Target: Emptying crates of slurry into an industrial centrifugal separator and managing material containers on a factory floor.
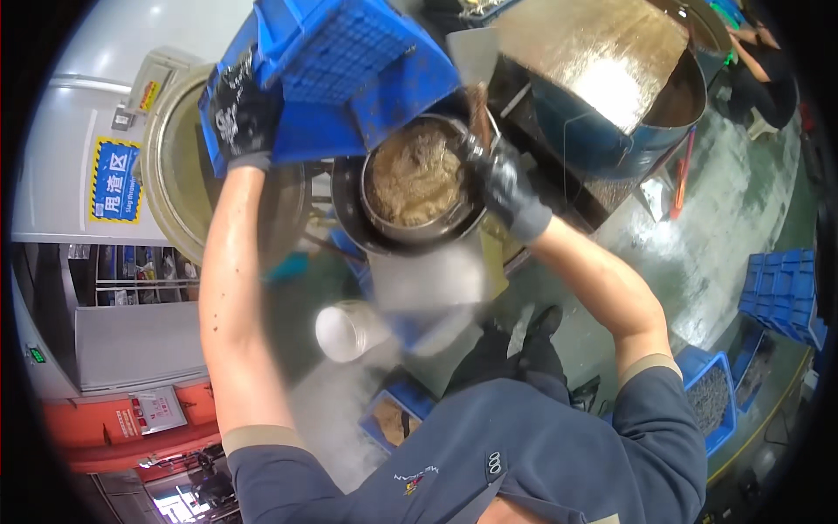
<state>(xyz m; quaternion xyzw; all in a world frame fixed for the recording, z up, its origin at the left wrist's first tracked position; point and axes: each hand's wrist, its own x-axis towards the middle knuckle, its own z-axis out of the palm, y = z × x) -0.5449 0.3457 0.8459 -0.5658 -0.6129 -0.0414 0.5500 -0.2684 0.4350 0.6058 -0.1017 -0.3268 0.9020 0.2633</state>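
My left hand, in a black glove, is closed on the wall of a blue plastic crate. The crate is tipped, its lower edge over a round metal basket heaped with brownish, wet-looking material. That basket sits inside a wider dark round rim. At the basket's right side is my right hand, also black-gloved, with curled fingers. From it rises what looks like a scraper, with a brown handle and a flat grey blade. Its grip is partly blurred.
A large round drum stands at the left. To the right, a shiny sloped metal sheet lies over a blue barrel. A white bucket stands below the basket. Stacked blue crates are at far right, and another person crouches beyond.
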